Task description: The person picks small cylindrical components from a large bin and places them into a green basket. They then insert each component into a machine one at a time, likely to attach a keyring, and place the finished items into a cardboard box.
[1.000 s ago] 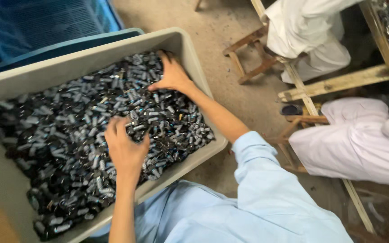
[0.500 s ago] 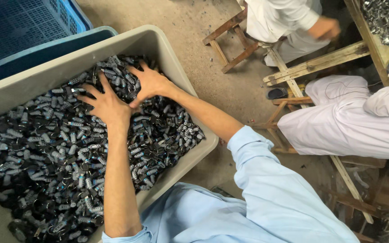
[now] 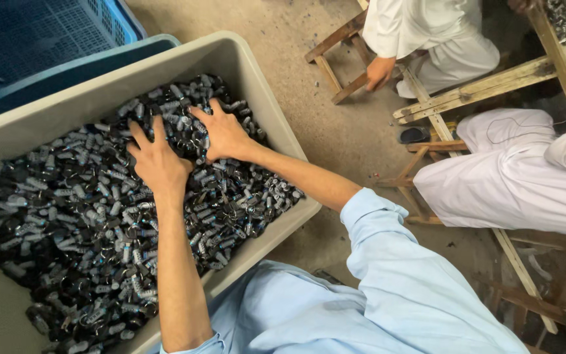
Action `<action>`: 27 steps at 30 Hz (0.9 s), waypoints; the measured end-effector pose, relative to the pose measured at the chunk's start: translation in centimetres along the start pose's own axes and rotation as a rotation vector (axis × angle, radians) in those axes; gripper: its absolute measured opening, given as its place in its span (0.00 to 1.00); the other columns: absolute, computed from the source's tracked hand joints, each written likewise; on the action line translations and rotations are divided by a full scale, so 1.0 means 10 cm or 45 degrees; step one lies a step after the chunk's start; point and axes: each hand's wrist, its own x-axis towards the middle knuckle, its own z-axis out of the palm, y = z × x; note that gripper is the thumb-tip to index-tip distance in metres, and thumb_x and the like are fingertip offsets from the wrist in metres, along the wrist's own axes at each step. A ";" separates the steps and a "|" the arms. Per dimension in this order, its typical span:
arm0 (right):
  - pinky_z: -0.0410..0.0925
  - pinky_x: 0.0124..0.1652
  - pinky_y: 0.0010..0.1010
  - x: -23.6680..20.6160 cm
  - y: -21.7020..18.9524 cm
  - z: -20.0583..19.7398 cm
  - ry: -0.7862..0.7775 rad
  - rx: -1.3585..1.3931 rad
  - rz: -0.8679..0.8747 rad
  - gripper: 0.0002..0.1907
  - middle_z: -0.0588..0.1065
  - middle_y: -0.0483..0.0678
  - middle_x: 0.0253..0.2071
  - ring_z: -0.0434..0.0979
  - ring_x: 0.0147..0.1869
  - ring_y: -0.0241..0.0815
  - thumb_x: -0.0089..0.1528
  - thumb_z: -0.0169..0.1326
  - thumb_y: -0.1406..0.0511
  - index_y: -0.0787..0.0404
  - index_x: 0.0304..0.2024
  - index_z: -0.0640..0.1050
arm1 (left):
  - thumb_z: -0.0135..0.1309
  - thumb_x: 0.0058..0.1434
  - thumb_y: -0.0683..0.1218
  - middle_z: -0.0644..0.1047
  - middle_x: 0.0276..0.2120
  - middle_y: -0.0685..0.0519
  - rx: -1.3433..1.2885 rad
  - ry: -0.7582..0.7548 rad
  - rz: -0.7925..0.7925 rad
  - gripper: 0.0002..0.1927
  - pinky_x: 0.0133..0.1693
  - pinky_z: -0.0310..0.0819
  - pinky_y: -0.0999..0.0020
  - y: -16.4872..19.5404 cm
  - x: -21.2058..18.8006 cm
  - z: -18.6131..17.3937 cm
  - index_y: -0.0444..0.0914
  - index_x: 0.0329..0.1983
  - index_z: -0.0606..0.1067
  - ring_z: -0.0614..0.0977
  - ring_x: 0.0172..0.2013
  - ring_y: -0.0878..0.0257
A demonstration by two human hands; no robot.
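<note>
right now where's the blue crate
In the head view the blue crate sits at the top left, just behind the grey tub of small dark metal parts.

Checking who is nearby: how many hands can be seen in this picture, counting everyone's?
3. The left hand and right hand press side by side into the small dark parts in the grey tub. Another person's hand is on a wooden stool. Others may be hidden.

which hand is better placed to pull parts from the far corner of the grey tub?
Right hand, probably: it lies flat on the small dark metal parts nearer the grey plastic tub far corner; the left hand rests further back.
</note>
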 end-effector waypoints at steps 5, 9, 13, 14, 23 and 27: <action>0.73 0.50 0.52 0.07 -0.01 0.06 0.022 0.111 0.047 0.62 0.61 0.72 0.59 0.75 0.49 0.77 0.32 0.74 0.62 0.44 0.70 0.63 | 0.75 0.26 0.42 0.60 0.65 0.32 0.030 -0.023 -0.044 0.62 0.38 0.79 0.46 -0.05 0.08 0.02 0.51 0.72 0.66 0.73 0.49 0.31; 0.74 0.50 0.51 0.04 -0.01 0.07 0.130 0.173 0.081 0.58 0.61 0.70 0.60 0.76 0.50 0.75 0.30 0.72 0.63 0.44 0.65 0.68 | 0.76 0.26 0.43 0.61 0.62 0.33 0.017 0.019 -0.005 0.58 0.35 0.78 0.46 -0.01 0.10 -0.02 0.50 0.67 0.68 0.74 0.46 0.32; 0.73 0.53 0.49 -0.14 0.00 0.13 0.257 0.237 -0.023 0.49 0.62 0.65 0.61 0.78 0.50 0.71 0.32 0.71 0.65 0.45 0.59 0.73 | 0.71 0.36 0.40 0.65 0.65 0.41 0.044 -0.089 0.054 0.49 0.42 0.79 0.50 -0.03 -0.07 -0.02 0.48 0.67 0.69 0.77 0.49 0.38; 0.73 0.53 0.49 -0.17 0.00 0.14 0.266 0.244 -0.042 0.48 0.62 0.63 0.60 0.78 0.50 0.70 0.32 0.71 0.65 0.45 0.58 0.74 | 0.71 0.37 0.40 0.66 0.64 0.42 0.033 -0.125 0.044 0.49 0.42 0.79 0.50 -0.04 -0.10 -0.02 0.48 0.67 0.69 0.77 0.49 0.38; 0.74 0.49 0.45 -0.12 -0.07 0.30 0.231 0.304 -0.077 0.42 0.66 0.56 0.54 0.78 0.50 0.61 0.32 0.70 0.63 0.49 0.52 0.76 | 0.73 0.26 0.42 0.70 0.55 0.41 -0.154 0.012 -0.032 0.52 0.46 0.75 0.47 -0.17 -0.10 -0.01 0.46 0.62 0.71 0.76 0.48 0.37; 0.71 0.54 0.41 -0.24 -0.04 0.48 0.400 0.354 -0.399 0.32 0.71 0.53 0.50 0.75 0.56 0.55 0.37 0.71 0.63 0.56 0.45 0.78 | 0.67 0.24 0.39 0.74 0.53 0.41 -0.469 0.272 0.237 0.47 0.50 0.76 0.53 -0.45 -0.25 -0.05 0.42 0.57 0.73 0.78 0.50 0.40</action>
